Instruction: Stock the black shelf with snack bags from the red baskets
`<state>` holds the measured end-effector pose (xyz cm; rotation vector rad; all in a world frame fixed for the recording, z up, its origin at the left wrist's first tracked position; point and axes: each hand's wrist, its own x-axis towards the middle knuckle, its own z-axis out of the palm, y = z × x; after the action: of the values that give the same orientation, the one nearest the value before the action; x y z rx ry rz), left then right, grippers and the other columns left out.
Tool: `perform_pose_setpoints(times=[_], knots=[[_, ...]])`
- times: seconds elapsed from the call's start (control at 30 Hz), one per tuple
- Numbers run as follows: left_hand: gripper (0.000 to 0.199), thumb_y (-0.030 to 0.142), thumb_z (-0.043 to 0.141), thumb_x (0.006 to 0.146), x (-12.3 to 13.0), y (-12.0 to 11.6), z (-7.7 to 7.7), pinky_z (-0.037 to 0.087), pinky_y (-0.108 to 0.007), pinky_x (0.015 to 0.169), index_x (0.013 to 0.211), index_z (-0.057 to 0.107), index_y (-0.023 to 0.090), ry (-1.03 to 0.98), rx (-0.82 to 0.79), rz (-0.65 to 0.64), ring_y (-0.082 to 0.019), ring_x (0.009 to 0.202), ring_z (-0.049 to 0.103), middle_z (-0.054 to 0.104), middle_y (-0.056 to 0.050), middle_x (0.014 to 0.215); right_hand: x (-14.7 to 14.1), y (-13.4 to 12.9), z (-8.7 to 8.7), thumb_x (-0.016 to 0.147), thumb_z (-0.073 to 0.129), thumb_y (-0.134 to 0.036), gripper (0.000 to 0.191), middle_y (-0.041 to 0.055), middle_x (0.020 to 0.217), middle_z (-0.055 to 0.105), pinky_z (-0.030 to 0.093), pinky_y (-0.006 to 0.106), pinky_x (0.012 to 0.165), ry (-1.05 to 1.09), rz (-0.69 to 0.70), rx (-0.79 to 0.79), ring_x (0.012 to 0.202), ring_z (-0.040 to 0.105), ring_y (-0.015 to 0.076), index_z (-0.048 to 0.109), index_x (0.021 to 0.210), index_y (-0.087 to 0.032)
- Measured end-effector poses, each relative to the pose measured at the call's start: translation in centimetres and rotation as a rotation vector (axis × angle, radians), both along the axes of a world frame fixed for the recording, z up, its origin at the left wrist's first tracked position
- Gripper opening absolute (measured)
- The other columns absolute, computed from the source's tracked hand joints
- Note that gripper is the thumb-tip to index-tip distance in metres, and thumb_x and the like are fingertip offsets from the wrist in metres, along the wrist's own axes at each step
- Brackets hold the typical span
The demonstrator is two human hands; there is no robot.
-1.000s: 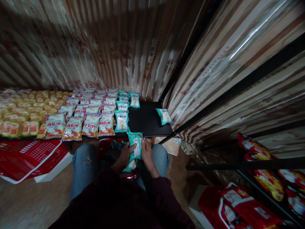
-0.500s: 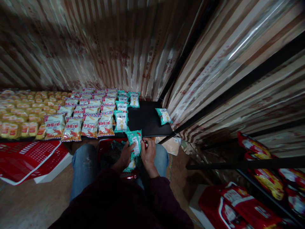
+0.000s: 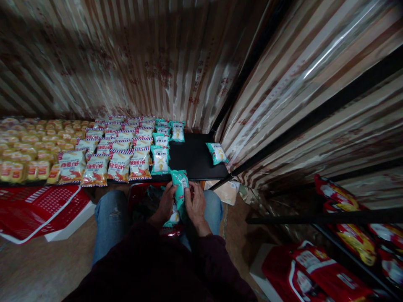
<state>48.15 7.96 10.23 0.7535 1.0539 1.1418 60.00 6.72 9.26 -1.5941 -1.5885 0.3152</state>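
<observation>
Between my two hands, just in front of the shelf edge, is a teal snack bag (image 3: 180,187). My left hand (image 3: 166,202) grips its left side, and my right hand (image 3: 195,204) closes on its right side with the thumb on the front. Below them, another teal bag (image 3: 173,217) lies in a red basket (image 3: 135,193) between my knees. On the black shelf (image 3: 192,156), a column of upright teal bags (image 3: 160,160) stands beyond my hands. A single teal bag (image 3: 217,153) leans at the shelf's right end.
White-and-orange snack bags (image 3: 120,166) and yellow packaged cakes (image 3: 28,151) fill the shelf's left part. A red basket (image 3: 47,209) sits below left. Black rack bars (image 3: 302,130) cross the right, with red bags (image 3: 333,272) low there. Striped plastic sheeting (image 3: 126,63) hangs behind.
The held bag has turned in my hands, so its front now faces more to the side. My right thumb has come onto its face. The bags on the shelf have not moved.
</observation>
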Motion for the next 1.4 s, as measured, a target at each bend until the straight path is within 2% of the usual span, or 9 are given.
perform_pose_setpoints(times=[0.13, 0.27, 0.4, 0.67, 0.8, 0.9, 1.07, 1.2, 1.4], knots=[[0.049, 0.046, 0.047, 0.087, -0.1, -0.1, -0.7, 0.045, -0.036, 0.094, 0.128, 0.05, 0.021, -0.093, -0.027, -0.028, -0.023, 0.115, 0.056, 0.061, -0.008, 0.124, 0.1, -0.3, 0.1, 0.093, 0.041, -0.046, 0.042, 0.0127, 0.113, 0.063, 0.045, 0.042, 0.091, 0.016, 0.009, -0.041, 0.103, 0.058, 0.0255, 0.054, 0.119, -0.016], [0.048, 0.04, 0.055, 0.082, -0.4, 0.1, -0.6, 0.044, -0.035, 0.095, 0.126, 0.054, 0.019, -0.092, 0.018, -0.011, -0.023, 0.113, 0.057, 0.062, -0.009, 0.122, 0.3, -0.4, 0.2, 0.09, 0.043, -0.05, 0.049, 0.015, 0.122, 0.06, 0.044, 0.044, 0.094, 0.095, 0.044, -0.104, 0.111, 0.057, 0.0275, 0.05, 0.126, -0.016], [0.047, 0.035, 0.063, 0.076, -0.3, 0.3, -0.5, 0.042, -0.036, 0.098, 0.12, 0.058, 0.019, -0.071, 0.098, 0.009, -0.023, 0.111, 0.058, 0.064, -0.009, 0.119, 0.6, -0.2, 0.6, 0.088, 0.048, -0.052, 0.054, 0.014, 0.121, 0.062, 0.047, 0.042, 0.091, 0.219, 0.075, -0.226, 0.104, 0.061, 0.0266, 0.047, 0.129, -0.016], [0.05, 0.03, 0.068, 0.072, 0.3, 0.6, -2.1, 0.045, -0.038, 0.095, 0.12, 0.055, 0.021, 0.149, 0.104, 0.118, -0.021, 0.105, 0.059, 0.063, -0.008, 0.114, 1.3, -0.1, 1.1, 0.078, 0.063, -0.05, 0.062, 0.0119, 0.125, 0.06, 0.044, 0.043, 0.099, 0.445, 0.177, -0.299, 0.112, 0.058, 0.0266, 0.048, 0.13, -0.018], [0.043, 0.03, 0.066, 0.074, 0.6, 0.6, -1.8, 0.043, -0.039, 0.098, 0.114, 0.057, 0.018, 0.21, 0.121, 0.08, -0.024, 0.114, 0.055, 0.06, -0.011, 0.122, 1.4, 0.1, 1.2, 0.074, 0.068, -0.05, 0.062, 0.0118, 0.119, 0.064, 0.047, 0.044, 0.096, 0.578, 0.144, -0.297, 0.108, 0.061, 0.0279, 0.053, 0.125, -0.018], [0.048, 0.033, 0.062, 0.078, 0.9, 0.5, -1.6, 0.045, -0.038, 0.097, 0.122, 0.05, 0.019, 0.118, 0.123, 0.028, -0.023, 0.112, 0.057, 0.06, -0.011, 0.125, 1.5, 0.3, 0.8, 0.076, 0.066, -0.051, 0.06, 0.0117, 0.118, 0.065, 0.05, 0.043, 0.092, 0.676, 0.149, -0.298, 0.105, 0.063, 0.0277, 0.054, 0.124, -0.018], [0.056, 0.035, 0.059, 0.079, 1.2, 0.5, -1.7, 0.044, -0.037, 0.098, 0.131, 0.043, 0.019, 0.024, 0.063, -0.004, -0.022, 0.115, 0.057, 0.057, -0.012, 0.13, 1.8, 0.7, -0.4, 0.084, 0.057, -0.052, 0.056, 0.0107, 0.128, 0.06, 0.047, 0.043, 0.098, 0.71, 0.148, -0.279, 0.114, 0.058, 0.0266, 0.053, 0.129, -0.019], [0.054, 0.036, 0.063, 0.077, 1.3, 0.9, -2.3, 0.041, -0.038, 0.103, 0.126, 0.049, 0.019, 0.092, 0.102, -0.005, -0.024, 0.121, 0.052, 0.055, -0.012, 0.134, 1.7, 1.1, -1.2, 0.088, 0.049, -0.05, 0.052, 0.0099, 0.129, 0.06, 0.047, 0.042, 0.098, 0.723, 0.117, -0.278, 0.114, 0.059, 0.0249, 0.051, 0.131, -0.02], [0.058, 0.035, 0.061, 0.079, 1.7, 1.5, -2.8, 0.038, -0.042, 0.105, 0.133, 0.047, 0.018, 0.161, 0.139, 0.017, -0.027, 0.125, 0.049, 0.052, -0.013, 0.138, 1.8, 1.8, -1.8, 0.091, 0.047, -0.048, 0.046, 0.0075, 0.127, 0.062, 0.047, 0.04, 0.098, 0.627, 0.083, -0.224, 0.113, 0.059, 0.023, 0.056, 0.127, -0.023]])
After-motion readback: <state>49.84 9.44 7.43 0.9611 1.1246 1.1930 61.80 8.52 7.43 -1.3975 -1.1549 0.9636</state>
